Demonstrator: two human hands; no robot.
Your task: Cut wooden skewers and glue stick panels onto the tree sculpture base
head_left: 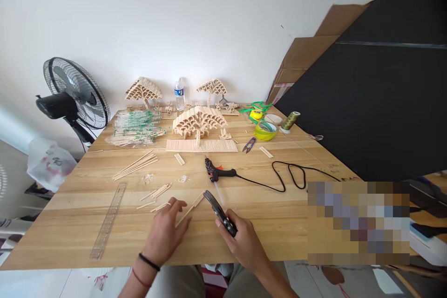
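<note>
My right hand [244, 242] grips the handles of black cutting pliers [217, 208], whose jaws point up and left toward a thin wooden stick [190, 209]. My left hand [165, 228] rests on the wooden table [84, 223] with its fingers curled on the lower part of that stick. Short loose sticks [157, 193] lie just beyond the left hand. A black glue gun [218, 173] lies beyond the pliers, its cord [289, 177] trailing right.
A clear ruler [110, 219] lies at the left, long sticks [134, 165] and bagged sticks [138, 128] behind it. Stick-built tree models [199, 121] stand at the back with a water bottle [179, 94], tape rolls [265, 130], thread spool [290, 121], small snips [248, 144]. A fan [75, 95] stands left.
</note>
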